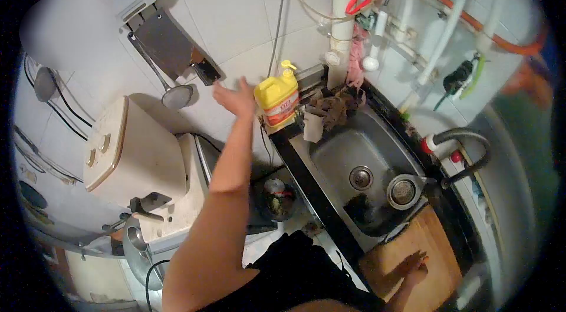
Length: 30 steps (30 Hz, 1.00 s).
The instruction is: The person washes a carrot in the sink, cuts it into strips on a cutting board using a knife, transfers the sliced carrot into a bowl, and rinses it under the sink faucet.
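Note:
My left hand (236, 98) reaches out to the tiled wall with its fingers apart and nothing in it. Just beyond the fingertips hangs a cleaver (168, 40), its black handle (206, 71) pointing down toward them. Close by on the other side stands a yellow pump bottle (277, 99). My right hand (417, 275) is low at the right, over a wooden cutting board (439, 241), with its fingers loosely bent and partly in shadow. I see nothing held in it. Whether it touches the board I cannot tell.
A steel sink (330, 161) holds a strainer (403, 192) near a curved faucet (471, 135). Crumpled rags (333, 108) lie at its corner. A skimmer (177, 97) hangs near the cleaver. A cream-coloured appliance (141, 153) stands left, and a bin (276, 200) sits below.

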Tool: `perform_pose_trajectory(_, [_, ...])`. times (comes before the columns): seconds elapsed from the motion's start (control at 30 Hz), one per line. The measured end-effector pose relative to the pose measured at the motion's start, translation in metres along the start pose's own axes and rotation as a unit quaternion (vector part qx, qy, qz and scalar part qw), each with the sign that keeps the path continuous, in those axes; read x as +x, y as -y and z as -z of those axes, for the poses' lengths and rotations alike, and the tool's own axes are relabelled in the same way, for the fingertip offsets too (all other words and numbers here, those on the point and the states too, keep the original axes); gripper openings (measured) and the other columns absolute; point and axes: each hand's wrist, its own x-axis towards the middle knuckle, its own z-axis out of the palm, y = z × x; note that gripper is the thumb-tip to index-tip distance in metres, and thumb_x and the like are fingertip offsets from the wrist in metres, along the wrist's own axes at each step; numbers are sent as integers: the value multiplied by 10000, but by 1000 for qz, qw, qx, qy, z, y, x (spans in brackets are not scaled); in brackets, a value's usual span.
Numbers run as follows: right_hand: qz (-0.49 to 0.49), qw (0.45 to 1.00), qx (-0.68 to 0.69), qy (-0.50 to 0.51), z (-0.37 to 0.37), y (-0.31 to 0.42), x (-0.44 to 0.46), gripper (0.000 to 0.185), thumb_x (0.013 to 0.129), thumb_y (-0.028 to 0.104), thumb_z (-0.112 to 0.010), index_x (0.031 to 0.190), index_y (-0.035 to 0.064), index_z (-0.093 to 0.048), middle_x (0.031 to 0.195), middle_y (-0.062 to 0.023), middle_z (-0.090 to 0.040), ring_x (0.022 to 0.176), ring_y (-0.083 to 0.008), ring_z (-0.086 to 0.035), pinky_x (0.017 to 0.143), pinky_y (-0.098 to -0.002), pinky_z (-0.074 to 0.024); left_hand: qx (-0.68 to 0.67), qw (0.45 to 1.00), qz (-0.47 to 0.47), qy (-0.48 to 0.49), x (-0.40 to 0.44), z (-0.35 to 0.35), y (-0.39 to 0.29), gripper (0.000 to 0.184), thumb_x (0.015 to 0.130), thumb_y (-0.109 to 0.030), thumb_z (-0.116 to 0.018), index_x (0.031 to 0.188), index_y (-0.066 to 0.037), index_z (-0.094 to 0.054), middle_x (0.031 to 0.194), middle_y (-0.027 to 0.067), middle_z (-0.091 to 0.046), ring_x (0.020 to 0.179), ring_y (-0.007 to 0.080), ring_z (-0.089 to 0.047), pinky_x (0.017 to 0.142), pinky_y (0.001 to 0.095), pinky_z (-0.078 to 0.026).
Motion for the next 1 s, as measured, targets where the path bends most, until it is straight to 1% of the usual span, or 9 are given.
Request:
perform_pose_trajectory(0.17, [43,990,-123,-51,1,6,-12,512,719,453,-588,791,-53,-578,686,-206,-568,665,-367,-558,583,-449,-456,79,994,67,-25,63,-17,6,530,652,-233,-705,1054,5,-456,981,158,-544,932,294,-517,780,403,-414])
perform_pose_trajectory(0.27, [-68,953,-291,57,-4,4,-15,550,700,443,-627,937,-46,-542,823,-221,-567,777,-391,-541,659,-468,-455,40,992,111,37,73,-21,20,484,652,-265,-698,1020,-30,-488,770,85,-607,713,251,-593,674,371,-453])
perform_pose_trajectory(0.37, [94,976,-183,-65,-8,-14,-36,627,708,450,-637,1058,-46,-484,991,-251,-522,912,-398,-504,774,-460,-429,-18,999,24,13,70,-21,15,432,665,-268,-681,972,-16,-509,773,105,-593,752,265,-586,677,375,-450])
perform_pose_trajectory(0.47, [4,988,-134,-71,-12,-26,-40,687,741,458,-609,1164,-44,-407,1167,-258,-420,1064,-401,-421,890,-453,-363,26,998,-38,-49,68,-32,18,414,662,-292,-678,912,0,-526,797,147,-570,720,315,-555,679,404,-438])
perform_pose_trajectory(0.57, [-14,991,-124,-49,0,8,-33,642,795,408,-569,1209,-42,-373,1229,-263,-363,1127,-401,-371,947,-448,-312,52,996,-40,-57,71,-31,12,426,662,-257,-676,948,15,-516,755,126,-537,751,263,-568,692,349,-448])
perform_pose_trajectory(0.67, [48,998,-3,-49,13,34,-29,590,818,352,-558,1212,-46,-371,1236,-258,-363,1151,-398,-353,954,-453,-305,-151,986,57,40,75,-38,21,426,673,-285,-686,916,18,-511,770,111,-538,703,216,-542,665,324,-441])
perform_pose_trajectory(0.77, [-6,982,188,-26,3,27,-31,558,838,271,-551,1235,-53,-329,1254,-244,-344,1176,-373,-336,979,-440,-288,-234,972,-17,-7,72,-40,11,367,715,-271,-666,863,23,-504,754,100,-548,655,183,-516,616,303,-430])
perform_pose_trajectory(0.87, [40,999,-2,18,11,22,-31,558,850,200,-538,1264,-52,-262,1285,-223,-312,1211,-339,-305,1002,-420,-273,-291,948,-15,130,72,-27,8,298,753,-220,-634,848,32,-506,758,111,-571,626,181,-519,597,301,-431])
perform_pose_trajectory(1.0, [1,980,199,-19,12,6,-40,556,859,150,-513,1289,-39,-215,1336,-196,-266,1241,-307,-274,1029,-397,-230,-296,948,-39,110,64,-5,-21,243,767,-163,-610,859,37,-508,778,111,-584,639,182,-530,606,303,-433])
